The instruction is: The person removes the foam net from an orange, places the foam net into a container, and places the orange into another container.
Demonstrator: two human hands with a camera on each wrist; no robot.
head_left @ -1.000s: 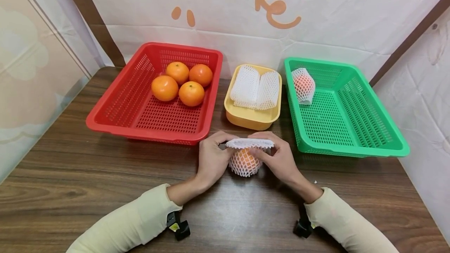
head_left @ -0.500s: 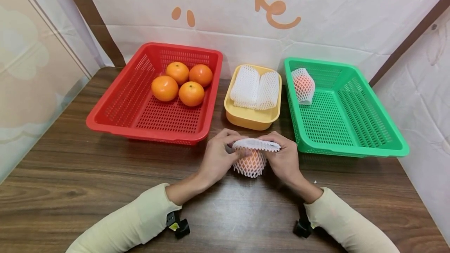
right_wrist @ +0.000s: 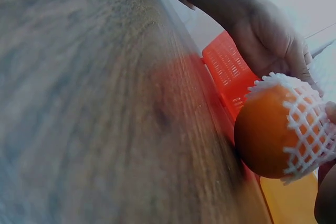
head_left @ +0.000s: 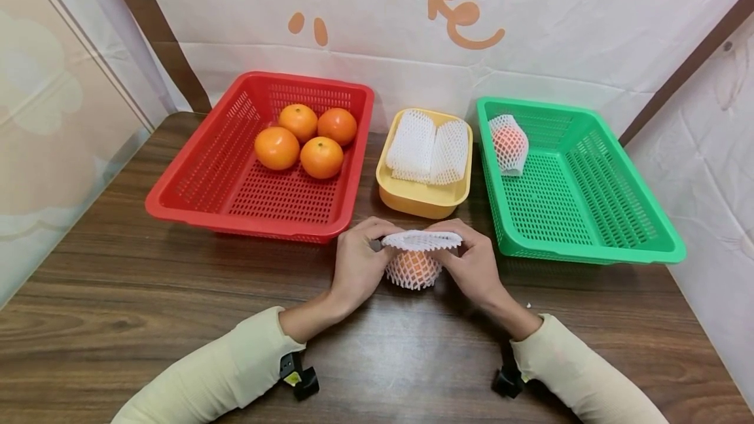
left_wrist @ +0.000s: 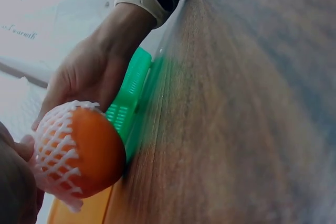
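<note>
An orange point(left_wrist: 100, 148) sits on the table, part of the way inside a white foam net sleeve point(head_left: 417, 239). Both wrist views show its lower side bare and the mesh over the rest. My left hand point(head_left: 360, 264) pinches the left side of the sleeve's flattened upper end. From the other side, my right hand point(head_left: 474, 264) pinches the same end. The thumbs lie toward the fruit under the rim; the other fingers are mostly hidden behind the sleeve.
A red basket point(head_left: 253, 221) at left holds several bare oranges point(head_left: 321, 157). Behind the hands stands a yellow tub point(head_left: 421, 205) with folded foam nets point(head_left: 412, 146). The green basket point(head_left: 589, 252) at right contains one netted orange point(head_left: 508, 142). A cloth wall hangs behind.
The sleeve and orange shifted right and tilted half a second ago, then came back left and level. The thumbs moved up off the fruit's front, and the net's lower edge is slightly higher.
</note>
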